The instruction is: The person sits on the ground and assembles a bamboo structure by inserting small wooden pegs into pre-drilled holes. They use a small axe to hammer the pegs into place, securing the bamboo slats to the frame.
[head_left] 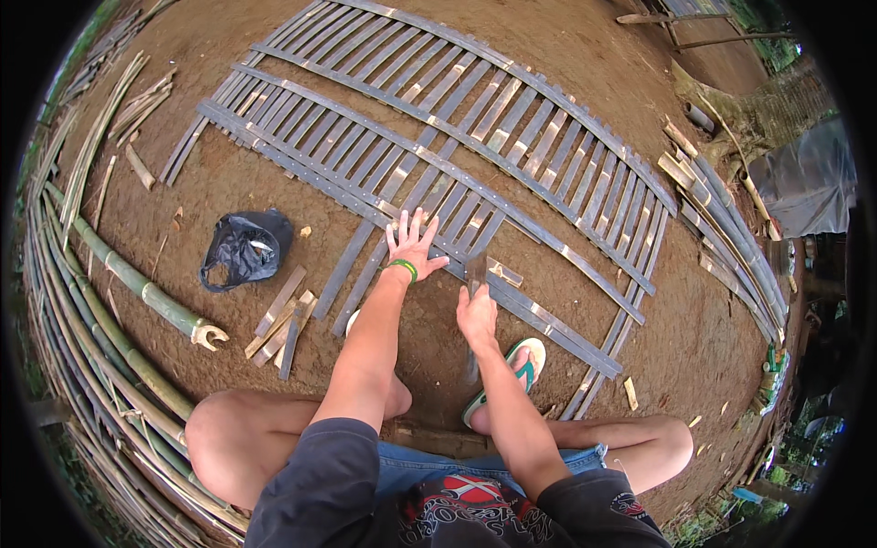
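A lattice panel of dark bamboo slats (539,194) lies on the ground in front of me, with long cross strips over many short slats. My left hand (416,248), fingers spread and a green band at the wrist, rests palm down on the nearest long strip (320,185). Just right of it, my right hand (477,315) is closed around a hand tool (476,267). Its upper end is broad, dark and smeared by motion, so its exact kind is unclear. This tool is over the near strip, beside a short pale slat piece (504,272).
A black plastic bag (245,248) and loose short slats (285,324) lie at left. Beyond them are a thick bamboo pole (146,288) and many long poles (87,356). More split bamboo (726,233) lies at right. My sandalled foot (516,370) is near the panel.
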`<state>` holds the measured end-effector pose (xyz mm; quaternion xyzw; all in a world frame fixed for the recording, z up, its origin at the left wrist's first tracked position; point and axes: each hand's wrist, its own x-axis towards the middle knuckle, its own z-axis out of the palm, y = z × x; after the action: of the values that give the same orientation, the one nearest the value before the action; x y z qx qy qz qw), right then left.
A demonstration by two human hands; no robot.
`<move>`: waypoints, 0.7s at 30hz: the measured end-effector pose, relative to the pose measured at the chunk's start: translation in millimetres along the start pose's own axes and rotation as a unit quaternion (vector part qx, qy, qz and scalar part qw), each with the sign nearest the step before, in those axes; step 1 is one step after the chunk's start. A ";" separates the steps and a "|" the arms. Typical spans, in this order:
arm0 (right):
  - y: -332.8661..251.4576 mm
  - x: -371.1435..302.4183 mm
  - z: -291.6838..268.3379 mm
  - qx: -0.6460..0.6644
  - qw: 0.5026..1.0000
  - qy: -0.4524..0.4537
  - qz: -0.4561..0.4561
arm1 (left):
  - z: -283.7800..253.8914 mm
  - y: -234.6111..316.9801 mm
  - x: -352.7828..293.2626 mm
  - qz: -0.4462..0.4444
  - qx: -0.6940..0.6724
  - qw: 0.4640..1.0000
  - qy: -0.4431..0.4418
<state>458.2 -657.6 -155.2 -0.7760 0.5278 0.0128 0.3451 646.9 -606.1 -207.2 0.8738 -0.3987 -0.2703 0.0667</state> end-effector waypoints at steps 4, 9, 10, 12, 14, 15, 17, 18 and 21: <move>0.3 -3.8 -16.6 0.055 0.998 -0.023 0.023 | 0.4 -6.3 -3.3 -0.006 0.002 1.000 -0.013; 16.5 -17.6 -2.7 0.118 0.989 -0.044 0.078 | -5.3 3.1 1.5 0.002 0.007 1.000 -0.015; 7.4 -14.6 0.1 0.114 0.990 -0.038 0.069 | -3.2 2.6 1.9 0.005 0.005 1.000 -0.007; -12.6 -7.7 -4.7 0.153 0.981 -0.056 0.102 | 4.8 -0.1 -0.9 0.006 0.006 1.000 -0.003; -48.2 -13.0 -29.7 0.230 0.955 -0.118 0.143 | 7.0 -13.5 -1.8 -0.004 0.010 1.000 0.000; -51.9 -23.6 -39.1 0.215 0.958 -0.114 0.151 | 8.3 -15.4 -2.6 -0.001 0.004 1.000 0.004; -11.4 -34.6 -28.9 0.126 0.991 -0.001 0.039 | 1.2 -4.3 3.2 0.005 0.008 1.000 -0.004; -12.5 -43.9 -38.2 0.103 0.994 0.016 0.022 | 0.4 -3.3 2.6 0.002 0.012 1.000 -0.010; 10.2 -37.9 -38.4 0.015 0.999 -0.030 0.029 | -2.2 3.8 4.2 0.005 0.009 1.000 -0.017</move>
<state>419.7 -650.1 -116.7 -0.7540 0.5401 0.0377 0.3720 647.8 -612.0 -205.8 0.8678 -0.4061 -0.2815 0.0533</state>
